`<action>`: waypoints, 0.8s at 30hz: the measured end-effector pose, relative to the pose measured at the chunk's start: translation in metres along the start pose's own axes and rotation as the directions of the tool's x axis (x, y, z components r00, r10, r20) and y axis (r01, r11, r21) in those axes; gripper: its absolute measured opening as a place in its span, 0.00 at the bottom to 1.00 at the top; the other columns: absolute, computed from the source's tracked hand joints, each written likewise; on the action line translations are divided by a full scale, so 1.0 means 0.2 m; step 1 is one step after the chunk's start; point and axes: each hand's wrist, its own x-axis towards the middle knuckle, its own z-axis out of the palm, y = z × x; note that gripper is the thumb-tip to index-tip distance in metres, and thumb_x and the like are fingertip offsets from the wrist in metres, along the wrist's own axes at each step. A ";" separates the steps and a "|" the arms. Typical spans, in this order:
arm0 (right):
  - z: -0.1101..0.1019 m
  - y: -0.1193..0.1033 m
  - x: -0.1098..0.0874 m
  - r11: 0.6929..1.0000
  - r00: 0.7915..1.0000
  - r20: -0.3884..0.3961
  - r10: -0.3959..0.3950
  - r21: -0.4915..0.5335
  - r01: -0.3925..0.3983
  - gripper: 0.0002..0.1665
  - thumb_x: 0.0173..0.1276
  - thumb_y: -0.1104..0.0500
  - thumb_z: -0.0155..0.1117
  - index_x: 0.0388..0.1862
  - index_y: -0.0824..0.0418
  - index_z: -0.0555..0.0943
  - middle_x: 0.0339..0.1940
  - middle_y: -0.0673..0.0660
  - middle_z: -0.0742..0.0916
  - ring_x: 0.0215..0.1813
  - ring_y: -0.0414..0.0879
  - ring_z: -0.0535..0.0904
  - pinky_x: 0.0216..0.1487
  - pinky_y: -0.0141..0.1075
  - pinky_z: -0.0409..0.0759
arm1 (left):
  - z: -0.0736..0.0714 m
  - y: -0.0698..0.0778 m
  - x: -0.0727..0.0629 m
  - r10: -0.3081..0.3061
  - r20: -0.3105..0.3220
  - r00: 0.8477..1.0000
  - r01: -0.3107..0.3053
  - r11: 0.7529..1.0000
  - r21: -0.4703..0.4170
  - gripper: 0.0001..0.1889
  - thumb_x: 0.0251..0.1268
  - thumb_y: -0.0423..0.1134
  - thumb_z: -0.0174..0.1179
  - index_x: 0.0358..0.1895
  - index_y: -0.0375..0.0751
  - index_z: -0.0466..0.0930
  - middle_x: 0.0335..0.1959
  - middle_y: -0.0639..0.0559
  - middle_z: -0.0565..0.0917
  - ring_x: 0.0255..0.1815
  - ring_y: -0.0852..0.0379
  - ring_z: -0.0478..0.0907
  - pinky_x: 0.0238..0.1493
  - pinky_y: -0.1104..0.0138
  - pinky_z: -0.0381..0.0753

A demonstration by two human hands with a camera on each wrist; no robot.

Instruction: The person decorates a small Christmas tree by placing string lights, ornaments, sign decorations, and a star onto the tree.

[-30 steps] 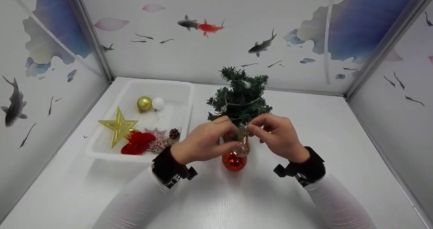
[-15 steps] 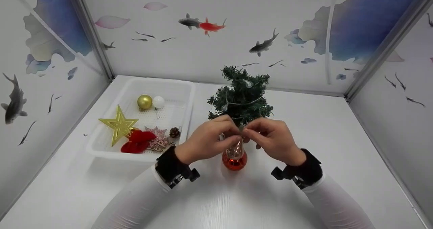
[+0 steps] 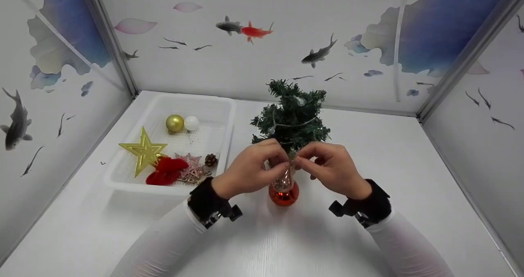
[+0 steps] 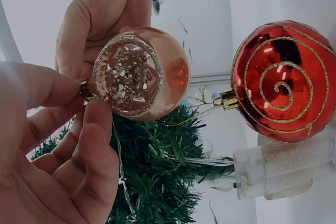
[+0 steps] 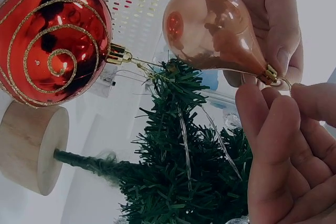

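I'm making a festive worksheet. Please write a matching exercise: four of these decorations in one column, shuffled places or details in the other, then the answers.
1. glossy rose-gold teardrop ornament
2. shiny red ball
3. gold five-pointed star
4. small plain white ball

A. beside the round gold ball
B. next to the red fabric bow
C. held by both hands
D. marked with a glittery gold spiral

Pairs: 1-C, 2-D, 3-B, 4-A

On my feed I count one tree (image 3: 292, 119), one rose-gold teardrop bauble (image 4: 170, 72), three balls (red ball (image 4: 294, 103), gold ball (image 3: 175, 123), white ball (image 3: 191, 123)), one gold star (image 3: 143, 151), one pine cone (image 3: 211, 160), one red bow (image 3: 166, 171) and one tray (image 3: 206, 140).
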 end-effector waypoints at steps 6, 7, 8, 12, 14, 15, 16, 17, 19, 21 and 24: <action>-0.01 0.00 -0.01 0.996 0.996 -0.011 0.086 0.037 -0.085 0.12 0.73 0.78 0.72 0.46 0.63 0.89 0.40 0.57 0.92 0.35 0.44 0.89 0.23 0.31 0.83 | 0.00 0.00 0.00 -0.014 -0.018 1.000 0.014 1.000 0.003 0.02 0.78 0.32 0.67 0.42 0.38 0.88 0.38 0.49 0.83 0.38 0.56 0.82 0.41 0.60 0.87; -0.01 -0.01 -0.01 0.993 0.994 -0.017 0.107 0.054 -0.106 0.11 0.73 0.78 0.72 0.46 0.64 0.89 0.41 0.58 0.92 0.35 0.45 0.89 0.23 0.32 0.83 | 0.00 0.00 0.00 -0.018 -0.023 1.000 0.018 1.000 0.004 0.02 0.78 0.32 0.67 0.42 0.38 0.88 0.38 0.49 0.83 0.38 0.57 0.81 0.41 0.60 0.87; -0.01 -0.01 -0.01 0.990 0.992 -0.023 0.125 0.074 -0.123 0.11 0.73 0.78 0.71 0.46 0.65 0.89 0.41 0.58 0.92 0.36 0.45 0.89 0.23 0.33 0.83 | 0.00 0.01 0.00 -0.021 -0.030 0.999 0.021 1.000 0.001 0.02 0.78 0.31 0.68 0.42 0.38 0.88 0.38 0.49 0.83 0.38 0.57 0.81 0.41 0.59 0.87; 0.00 -0.01 -0.01 0.974 0.981 -0.055 0.187 0.142 -0.177 0.09 0.75 0.77 0.70 0.47 0.67 0.88 0.39 0.62 0.91 0.34 0.46 0.88 0.22 0.35 0.83 | 0.02 0.02 0.00 -0.043 -0.068 0.997 0.042 0.999 -0.022 0.02 0.78 0.31 0.68 0.42 0.38 0.89 0.38 0.50 0.84 0.37 0.58 0.81 0.39 0.61 0.85; 0.00 -0.01 -0.01 0.970 0.975 -0.082 0.205 0.148 -0.191 0.08 0.75 0.76 0.70 0.48 0.67 0.88 0.36 0.63 0.91 0.33 0.45 0.88 0.21 0.34 0.82 | 0.03 0.02 0.01 -0.056 -0.090 0.994 0.053 0.998 -0.043 0.02 0.77 0.30 0.68 0.43 0.38 0.89 0.38 0.51 0.84 0.37 0.59 0.81 0.39 0.63 0.85; 0.01 -0.01 -0.02 0.970 0.972 -0.099 0.211 0.144 -0.196 0.08 0.75 0.76 0.70 0.48 0.67 0.88 0.36 0.63 0.91 0.32 0.44 0.87 0.21 0.34 0.81 | 0.03 0.03 0.01 -0.062 -0.102 0.993 0.057 0.997 -0.052 0.02 0.77 0.30 0.68 0.43 0.38 0.89 0.38 0.51 0.84 0.36 0.59 0.81 0.39 0.65 0.84; 0.01 -0.01 -0.02 0.971 0.969 -0.118 0.215 0.137 -0.198 0.08 0.75 0.76 0.71 0.47 0.67 0.88 0.35 0.63 0.91 0.32 0.44 0.87 0.21 0.33 0.81 | 0.03 0.03 0.01 -0.067 -0.115 0.991 0.060 0.996 -0.061 0.02 0.77 0.30 0.68 0.43 0.39 0.89 0.38 0.51 0.84 0.36 0.59 0.82 0.39 0.66 0.84; 0.01 -0.01 -0.02 0.972 0.966 -0.142 0.216 0.123 -0.199 0.08 0.75 0.75 0.71 0.47 0.67 0.88 0.35 0.63 0.91 0.31 0.43 0.87 0.21 0.33 0.81 | 0.04 0.03 0.01 -0.070 -0.128 0.989 0.062 0.996 -0.066 0.02 0.77 0.30 0.68 0.42 0.39 0.89 0.38 0.51 0.85 0.36 0.59 0.82 0.39 0.66 0.84; 0.02 -0.01 -0.01 0.979 0.960 -0.195 0.199 0.082 -0.186 0.07 0.74 0.75 0.72 0.45 0.66 0.89 0.35 0.61 0.91 0.31 0.42 0.87 0.21 0.31 0.79 | 0.05 0.04 0.02 -0.075 -0.150 0.986 0.065 0.995 -0.071 0.02 0.77 0.30 0.69 0.42 0.39 0.88 0.37 0.51 0.85 0.35 0.59 0.82 0.38 0.66 0.83; 0.03 -0.01 0.00 0.987 0.955 -0.249 0.161 0.028 -0.159 0.07 0.73 0.76 0.73 0.44 0.66 0.90 0.34 0.59 0.92 0.31 0.41 0.87 0.21 0.30 0.79 | 0.06 0.04 0.04 -0.076 -0.171 0.982 0.066 0.996 -0.065 0.02 0.76 0.30 0.69 0.41 0.39 0.88 0.36 0.50 0.85 0.34 0.58 0.81 0.38 0.66 0.82; 0.05 -0.01 0.02 0.991 0.948 -0.306 0.089 -0.065 -0.114 0.08 0.71 0.76 0.74 0.43 0.66 0.91 0.35 0.56 0.92 0.32 0.41 0.87 0.24 0.29 0.79 | 0.07 0.03 0.06 -0.077 -0.196 0.978 0.070 0.997 -0.045 0.02 0.75 0.29 0.69 0.41 0.38 0.87 0.35 0.49 0.86 0.34 0.58 0.81 0.39 0.66 0.82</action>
